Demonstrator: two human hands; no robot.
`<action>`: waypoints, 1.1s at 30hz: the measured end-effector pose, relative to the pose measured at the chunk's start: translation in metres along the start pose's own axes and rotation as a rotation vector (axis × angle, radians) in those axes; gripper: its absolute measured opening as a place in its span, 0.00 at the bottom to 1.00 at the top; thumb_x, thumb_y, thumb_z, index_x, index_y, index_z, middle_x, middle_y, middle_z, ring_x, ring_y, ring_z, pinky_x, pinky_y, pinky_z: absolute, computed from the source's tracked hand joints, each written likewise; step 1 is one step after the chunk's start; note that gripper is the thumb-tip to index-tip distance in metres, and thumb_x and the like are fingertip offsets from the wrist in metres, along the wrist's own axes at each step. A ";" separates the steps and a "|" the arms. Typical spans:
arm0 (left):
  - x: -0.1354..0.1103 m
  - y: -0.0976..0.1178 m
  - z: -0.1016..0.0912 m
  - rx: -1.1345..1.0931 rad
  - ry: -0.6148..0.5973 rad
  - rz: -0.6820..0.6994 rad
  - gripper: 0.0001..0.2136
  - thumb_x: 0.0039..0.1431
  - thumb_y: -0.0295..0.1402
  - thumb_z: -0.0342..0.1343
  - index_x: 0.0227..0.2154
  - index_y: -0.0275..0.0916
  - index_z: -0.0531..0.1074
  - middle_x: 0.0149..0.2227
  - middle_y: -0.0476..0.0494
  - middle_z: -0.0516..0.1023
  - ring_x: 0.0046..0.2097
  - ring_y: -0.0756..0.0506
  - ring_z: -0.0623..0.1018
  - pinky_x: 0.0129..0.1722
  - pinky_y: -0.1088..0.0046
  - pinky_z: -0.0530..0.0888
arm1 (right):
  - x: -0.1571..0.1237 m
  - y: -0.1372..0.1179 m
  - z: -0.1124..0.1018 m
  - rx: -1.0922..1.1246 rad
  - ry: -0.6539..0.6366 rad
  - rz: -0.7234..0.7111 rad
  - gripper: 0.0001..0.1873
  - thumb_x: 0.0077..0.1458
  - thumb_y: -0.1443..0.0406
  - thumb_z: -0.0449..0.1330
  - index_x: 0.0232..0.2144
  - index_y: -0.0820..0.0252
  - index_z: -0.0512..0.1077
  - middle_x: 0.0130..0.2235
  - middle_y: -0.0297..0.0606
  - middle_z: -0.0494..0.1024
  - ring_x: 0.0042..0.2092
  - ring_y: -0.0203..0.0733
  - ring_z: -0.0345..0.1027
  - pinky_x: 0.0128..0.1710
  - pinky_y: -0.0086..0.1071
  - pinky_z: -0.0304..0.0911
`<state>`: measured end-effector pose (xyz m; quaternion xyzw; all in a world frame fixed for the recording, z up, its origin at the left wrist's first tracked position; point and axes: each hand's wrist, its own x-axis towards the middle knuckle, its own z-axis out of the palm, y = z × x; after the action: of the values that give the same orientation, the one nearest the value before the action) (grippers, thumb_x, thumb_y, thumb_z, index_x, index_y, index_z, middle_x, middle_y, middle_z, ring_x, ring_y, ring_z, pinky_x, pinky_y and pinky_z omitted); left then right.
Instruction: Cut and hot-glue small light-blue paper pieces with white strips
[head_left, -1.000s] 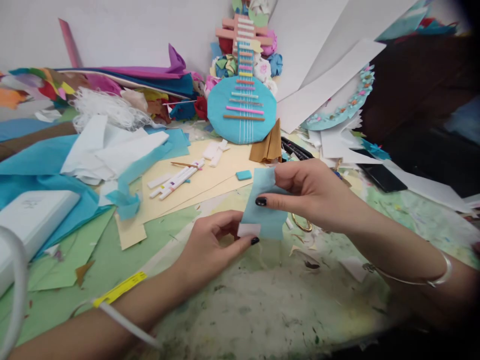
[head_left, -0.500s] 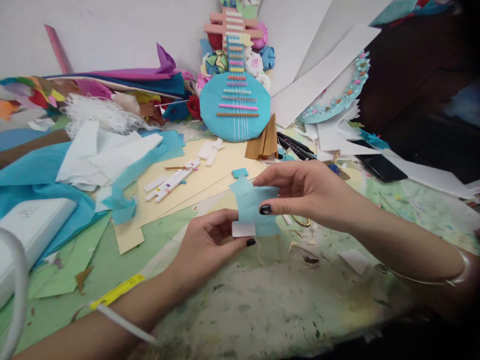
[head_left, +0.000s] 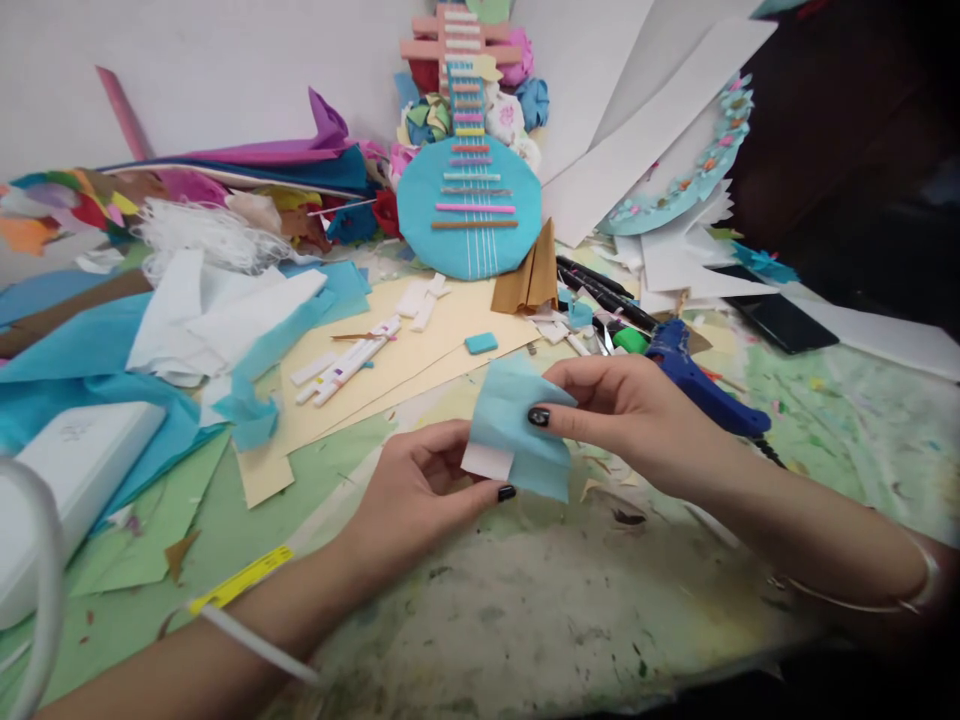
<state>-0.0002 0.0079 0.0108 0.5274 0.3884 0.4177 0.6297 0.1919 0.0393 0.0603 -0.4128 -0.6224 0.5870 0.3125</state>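
Left hand (head_left: 420,475) has its grip pinched on a small flat white rectangle (head_left: 487,460), and the right hand's (head_left: 615,410) grip is closed on a thin, slightly creased light-blue paper sheet (head_left: 506,410), kinda squarish, held up mid-scene over the paint-stained greenish desk (head_left: 525,610). Far side's got a rounded turquoise lute-shaped craft piece (head_left: 416,215) with white strings; chunky blue plastic glue gun (head_left: 701,385) sits right.

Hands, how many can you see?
2: the left hand at the small white paper, the right hand pinching the blue paper. No others show.
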 end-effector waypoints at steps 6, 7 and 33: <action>-0.002 -0.002 -0.001 0.052 0.012 0.017 0.10 0.43 0.28 0.67 0.31 0.36 0.76 0.31 0.45 0.81 0.33 0.48 0.79 0.34 0.74 0.76 | -0.002 -0.001 0.000 -0.002 0.033 -0.008 0.09 0.48 0.60 0.64 0.27 0.61 0.72 0.28 0.33 0.74 0.30 0.33 0.66 0.29 0.27 0.63; -0.002 -0.003 -0.001 0.078 0.011 0.019 0.10 0.43 0.28 0.67 0.31 0.36 0.76 0.31 0.45 0.81 0.33 0.48 0.78 0.34 0.74 0.76 | -0.003 -0.002 0.001 -0.003 0.037 -0.007 0.10 0.47 0.60 0.65 0.26 0.60 0.72 0.28 0.33 0.74 0.29 0.33 0.66 0.29 0.28 0.63; -0.007 0.002 -0.005 0.360 0.088 0.006 0.10 0.46 0.36 0.65 0.21 0.36 0.74 0.17 0.48 0.74 0.19 0.52 0.72 0.20 0.79 0.68 | -0.010 0.035 0.012 0.165 0.152 -0.017 0.10 0.52 0.59 0.62 0.34 0.60 0.72 0.29 0.33 0.73 0.27 0.31 0.64 0.26 0.26 0.60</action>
<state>-0.0078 0.0036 0.0120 0.6140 0.4825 0.3660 0.5062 0.1907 0.0238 0.0247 -0.4236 -0.5500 0.6005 0.3968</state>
